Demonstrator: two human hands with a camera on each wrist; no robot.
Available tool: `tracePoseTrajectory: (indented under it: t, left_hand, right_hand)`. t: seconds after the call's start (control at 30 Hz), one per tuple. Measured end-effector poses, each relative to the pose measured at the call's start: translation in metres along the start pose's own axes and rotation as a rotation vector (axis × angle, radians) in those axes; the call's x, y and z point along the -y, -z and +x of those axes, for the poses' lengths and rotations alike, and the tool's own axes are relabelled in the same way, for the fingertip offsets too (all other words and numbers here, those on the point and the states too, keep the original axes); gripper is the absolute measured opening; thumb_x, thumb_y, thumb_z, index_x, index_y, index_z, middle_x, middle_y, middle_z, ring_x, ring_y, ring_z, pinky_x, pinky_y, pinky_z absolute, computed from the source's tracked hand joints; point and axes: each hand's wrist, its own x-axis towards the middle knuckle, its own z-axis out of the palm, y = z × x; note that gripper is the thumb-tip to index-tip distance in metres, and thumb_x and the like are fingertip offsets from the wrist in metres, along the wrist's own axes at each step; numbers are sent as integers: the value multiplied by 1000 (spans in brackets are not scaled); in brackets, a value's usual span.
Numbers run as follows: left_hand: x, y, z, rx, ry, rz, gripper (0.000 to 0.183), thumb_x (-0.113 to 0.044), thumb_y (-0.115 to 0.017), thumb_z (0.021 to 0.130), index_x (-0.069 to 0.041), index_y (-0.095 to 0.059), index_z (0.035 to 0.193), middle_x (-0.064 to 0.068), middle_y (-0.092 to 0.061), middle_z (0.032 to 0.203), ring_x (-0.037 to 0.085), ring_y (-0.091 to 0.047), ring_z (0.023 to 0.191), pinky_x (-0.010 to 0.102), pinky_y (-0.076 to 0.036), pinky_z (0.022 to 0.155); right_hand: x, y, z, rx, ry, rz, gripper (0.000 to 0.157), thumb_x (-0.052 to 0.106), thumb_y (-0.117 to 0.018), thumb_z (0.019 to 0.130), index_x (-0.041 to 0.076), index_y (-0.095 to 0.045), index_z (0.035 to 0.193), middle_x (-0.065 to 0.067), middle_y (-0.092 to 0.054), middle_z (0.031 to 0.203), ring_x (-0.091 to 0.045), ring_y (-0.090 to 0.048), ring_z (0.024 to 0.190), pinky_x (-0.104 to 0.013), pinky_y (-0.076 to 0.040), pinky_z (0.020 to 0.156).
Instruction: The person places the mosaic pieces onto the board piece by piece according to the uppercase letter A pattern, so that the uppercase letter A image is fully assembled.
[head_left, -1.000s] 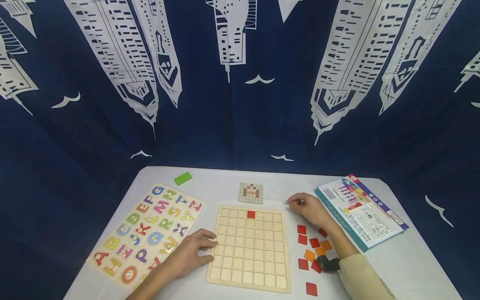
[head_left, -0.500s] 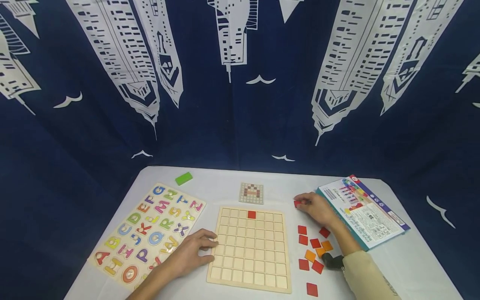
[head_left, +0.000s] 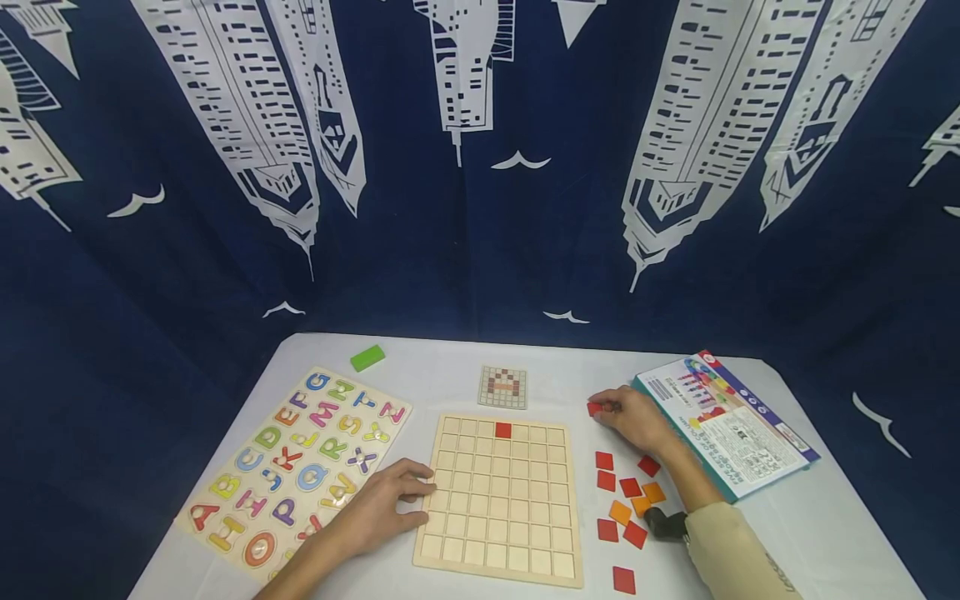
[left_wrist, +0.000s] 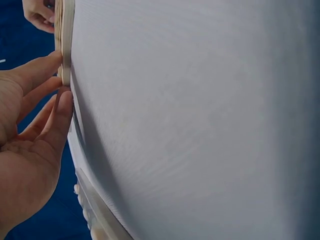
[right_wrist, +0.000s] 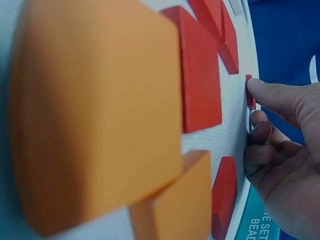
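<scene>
My left hand rests at the left edge of a pale wooden grid board, its fingertips and thumb touching the rim. In the left wrist view, those fingertips meet the board's side edge. One red square tile sits in a top-row cell of the board. Beyond the board's upper right corner, my right hand pinches another red tile close to the tabletop. In the right wrist view, a fingertip lies against that red tile, with the other fingers curled below; part of the grip is hidden.
Loose red tiles and orange tiles lie between the board and my right forearm. A small pattern card lies behind the board. An alphabet puzzle stands left, a green block at back left, a box right.
My right hand has shifted slightly right from one second ago, and the red tile at its fingertips has come into view. Over the last half second it barely moves. My left hand stays put.
</scene>
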Motion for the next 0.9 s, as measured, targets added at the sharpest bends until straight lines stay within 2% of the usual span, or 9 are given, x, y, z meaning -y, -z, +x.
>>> tracePoseTrajectory:
  t: [0.3, 0.57, 0.9]
  left_hand:
    - [2, -1, -1, -17, -3, -27, 39, -18, -81, 84, -10, -73, 121, -4, -59, 131, 8, -65, 97, 22, -57, 84]
    - [1, -1, -1, -15, 2, -13, 39, -20, -81, 85, -11, -73, 122, -4, -60, 132, 9, -66, 97, 22, -58, 84]
    - [1, -2, -2, -24, 4, -8, 41, -21, -81, 85, -9, -72, 123, 1, -59, 141, 9, -68, 98, 23, -58, 85]
  right_hand:
    - [0, -2, -1, -9, 4, 5, 27, 14, -75, 88, 11, -74, 115, -4, -61, 93, -20, -54, 84, -32, -46, 72]
    - [2, -1, -1, -10, -22, 1, 27, 15, -75, 89, 12, -74, 116, -4, -63, 96, -20, -55, 85, -33, -48, 74]
    - [2, 0, -2, -5, -29, -1, 28, 16, -75, 89, 11, -73, 116, -5, -63, 96, -20, -55, 85, -33, -48, 74]
